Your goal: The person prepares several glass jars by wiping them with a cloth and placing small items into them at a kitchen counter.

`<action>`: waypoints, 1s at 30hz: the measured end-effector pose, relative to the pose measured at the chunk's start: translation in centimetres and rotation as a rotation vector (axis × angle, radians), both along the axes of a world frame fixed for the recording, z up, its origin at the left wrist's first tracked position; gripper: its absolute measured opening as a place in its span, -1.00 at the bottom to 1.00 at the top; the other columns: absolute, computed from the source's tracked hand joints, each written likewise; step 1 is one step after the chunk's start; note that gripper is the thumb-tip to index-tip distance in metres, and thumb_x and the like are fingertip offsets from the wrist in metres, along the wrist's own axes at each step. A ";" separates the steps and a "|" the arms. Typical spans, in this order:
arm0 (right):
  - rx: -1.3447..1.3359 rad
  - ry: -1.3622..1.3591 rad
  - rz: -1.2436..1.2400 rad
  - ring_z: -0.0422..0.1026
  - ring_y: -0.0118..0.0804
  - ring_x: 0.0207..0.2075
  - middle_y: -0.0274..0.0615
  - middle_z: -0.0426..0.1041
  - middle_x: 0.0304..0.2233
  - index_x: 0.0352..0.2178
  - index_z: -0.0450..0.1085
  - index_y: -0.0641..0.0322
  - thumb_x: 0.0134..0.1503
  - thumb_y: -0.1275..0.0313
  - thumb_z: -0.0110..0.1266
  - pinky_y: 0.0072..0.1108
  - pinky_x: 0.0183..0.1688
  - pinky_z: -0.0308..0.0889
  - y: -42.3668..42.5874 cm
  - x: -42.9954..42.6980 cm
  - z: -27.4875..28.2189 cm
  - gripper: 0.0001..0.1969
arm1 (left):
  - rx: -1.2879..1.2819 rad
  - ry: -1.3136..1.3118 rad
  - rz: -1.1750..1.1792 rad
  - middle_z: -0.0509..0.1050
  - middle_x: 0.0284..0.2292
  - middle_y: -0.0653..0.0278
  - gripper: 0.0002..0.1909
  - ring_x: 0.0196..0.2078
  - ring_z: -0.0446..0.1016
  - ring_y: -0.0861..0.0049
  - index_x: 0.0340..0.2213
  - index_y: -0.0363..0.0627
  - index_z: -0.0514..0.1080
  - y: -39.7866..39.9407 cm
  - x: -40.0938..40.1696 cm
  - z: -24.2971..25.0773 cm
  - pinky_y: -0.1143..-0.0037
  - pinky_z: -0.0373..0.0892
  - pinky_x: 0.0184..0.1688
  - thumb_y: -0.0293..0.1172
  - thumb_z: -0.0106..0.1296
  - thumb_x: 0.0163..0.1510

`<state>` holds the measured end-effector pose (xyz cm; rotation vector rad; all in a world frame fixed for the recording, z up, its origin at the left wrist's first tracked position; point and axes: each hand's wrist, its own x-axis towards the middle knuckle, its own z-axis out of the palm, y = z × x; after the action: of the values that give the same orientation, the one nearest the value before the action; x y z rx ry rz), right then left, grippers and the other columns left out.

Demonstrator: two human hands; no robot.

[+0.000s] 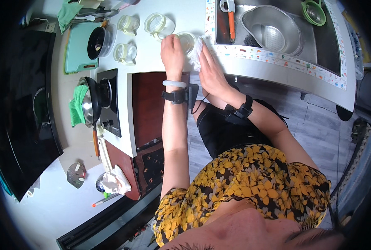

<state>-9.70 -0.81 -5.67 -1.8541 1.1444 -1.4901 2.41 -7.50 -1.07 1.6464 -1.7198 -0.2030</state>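
My left hand [172,56], with a pale bangle and a black strap at the wrist, grips the near left side of a clear round container [187,43] on the white counter. My right hand [213,73] presses a crumpled white cloth or tissue [196,57] against the container's right side, fingers stretched along it. Part of the container is hidden behind both hands and the white material. Just beyond my left hand stands a glass jar with a pale green lid and clasp [159,26]. Two similar smaller jars, one farther [128,25] and one nearer [125,53], stand to the left.
At right, a sink [324,47] holds a metal basin [271,29], an orange-handled tool [231,23] and a green strainer [314,14]. Leftward are a teal cutting board [76,51], a black bowl [95,39], and a wok [93,103] on the stove [114,109].
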 end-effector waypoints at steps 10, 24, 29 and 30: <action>0.128 0.010 0.220 0.22 0.02 0.00 0.07 0.23 -0.02 -0.02 0.15 0.33 -0.14 0.74 -0.24 -0.40 0.02 0.18 -5.5 -2.9 1.1 -0.46 | 0.168 0.154 -0.289 0.37 -0.35 0.20 -0.76 -0.26 0.33 0.48 -0.30 -0.31 0.38 0.0 2.0 1.1 0.57 0.22 -0.16 -0.39 -0.17 0.08; 0.139 -0.193 -0.061 0.23 0.10 -0.02 0.11 0.18 0.00 -0.01 0.12 0.33 -0.08 0.68 -0.21 -0.36 0.00 0.19 -6.0 -3.0 -0.5 -0.50 | 0.193 0.164 -0.346 0.35 -0.36 0.27 -0.77 -0.27 0.31 0.54 -0.32 -0.29 0.38 -0.4 2.6 1.2 0.61 0.20 -0.16 -0.38 -0.16 0.08; 0.064 -0.143 0.096 0.03 0.14 0.13 0.25 -0.13 0.14 0.10 -0.10 0.47 -0.13 0.78 -0.28 -0.39 0.15 0.02 1.3 -0.7 -0.1 -0.34 | 0.177 0.182 -0.350 0.36 -0.35 0.26 -0.77 -0.27 0.32 0.54 -0.32 -0.30 0.39 -0.5 3.0 0.7 0.60 0.20 -0.16 -0.39 -0.16 0.08; 0.068 -0.147 0.096 0.01 0.14 0.14 0.23 -0.11 0.14 0.10 -0.10 0.46 -0.14 0.78 -0.28 -0.39 0.15 0.01 1.0 -0.2 -0.2 -0.33 | 0.173 0.178 -0.351 0.37 -0.35 0.25 -0.78 -0.27 0.32 0.53 -0.33 -0.30 0.39 -0.5 2.8 0.8 0.60 0.21 -0.17 -0.39 -0.16 0.08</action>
<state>-9.90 0.23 -5.87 -1.6997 1.0111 -1.4874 5.18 -7.99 -0.31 1.3841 -1.8819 -0.6610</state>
